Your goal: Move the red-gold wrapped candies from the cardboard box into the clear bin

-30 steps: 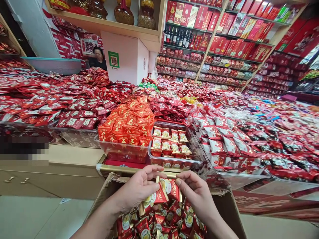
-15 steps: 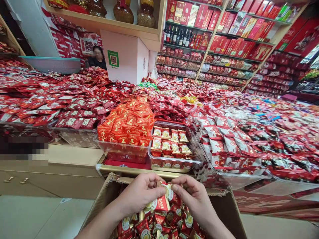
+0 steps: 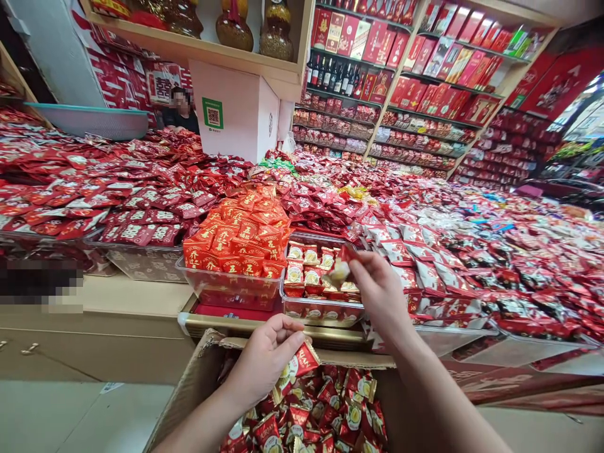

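My left hand (image 3: 267,355) is closed on a red and gold wrapped candy (image 3: 302,360) with lettering on it, over the open cardboard box (image 3: 182,402). Inside that box lie many loose candies (image 3: 297,415) in the same wrapping. Farther forward, my right hand (image 3: 380,289) pinches another wrapped candy (image 3: 338,269), slightly blurred, above a clear plastic bin (image 3: 321,309). Rows of the same candies (image 3: 312,275) stand in this bin, and my right hand hides its right part.
To the left of that bin stands a bin heaped with orange-red packets (image 3: 238,239). Red and white packets (image 3: 425,251) fill bins on the right. A wooden counter (image 3: 136,296) runs along the left. A person (image 3: 182,113) is at the back, near a blue basin (image 3: 89,119).
My right hand has left my left hand and moved forward and up over the bin, carrying one candy. My left hand has stayed above the box with its candy.
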Demonstrator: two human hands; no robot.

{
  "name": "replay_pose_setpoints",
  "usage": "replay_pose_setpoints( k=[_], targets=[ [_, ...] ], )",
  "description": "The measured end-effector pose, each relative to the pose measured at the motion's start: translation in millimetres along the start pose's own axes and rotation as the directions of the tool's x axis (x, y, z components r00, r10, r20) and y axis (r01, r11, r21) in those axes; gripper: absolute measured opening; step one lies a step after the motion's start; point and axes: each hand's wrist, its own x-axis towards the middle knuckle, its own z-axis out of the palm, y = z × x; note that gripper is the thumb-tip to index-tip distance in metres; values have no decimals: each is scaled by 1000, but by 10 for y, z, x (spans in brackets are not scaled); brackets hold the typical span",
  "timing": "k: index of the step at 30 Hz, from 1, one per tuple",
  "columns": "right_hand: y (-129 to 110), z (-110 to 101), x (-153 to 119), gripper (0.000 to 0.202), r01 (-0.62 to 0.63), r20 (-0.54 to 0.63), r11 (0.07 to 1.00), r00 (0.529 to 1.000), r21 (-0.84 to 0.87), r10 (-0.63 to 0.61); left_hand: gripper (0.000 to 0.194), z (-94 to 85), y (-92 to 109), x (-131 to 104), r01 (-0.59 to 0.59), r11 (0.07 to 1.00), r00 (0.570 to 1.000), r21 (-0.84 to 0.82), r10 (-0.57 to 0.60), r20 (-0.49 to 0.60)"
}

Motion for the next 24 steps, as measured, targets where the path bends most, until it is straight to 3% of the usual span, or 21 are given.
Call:
replay_pose_setpoints(
  k=[2,5,10,15,24],
  targets=[
    [50,51,304,24,-40,15,936,999,-350,49,19,-1,-16,4,-11,1000,1000,14,11,12],
    [179,200,560,30,-100,60,808,984,-581,165,18,-5,-37,6,-29,999,999,26,29,26],
    [353,377,595,35,-126,99,696,957,-707,273,15,-15,-29,-12,-46,995,998,89,42,47],
    [421,400,572,31,-100,106,637,955,-765,278,13,-17,-19,-46,-72,984,997,166,64,52],
    [544,388,573,17,-44,141,633,961,-773,239,13,-5,-41,-48,-62,978,997,200,51,56]
  ],
)
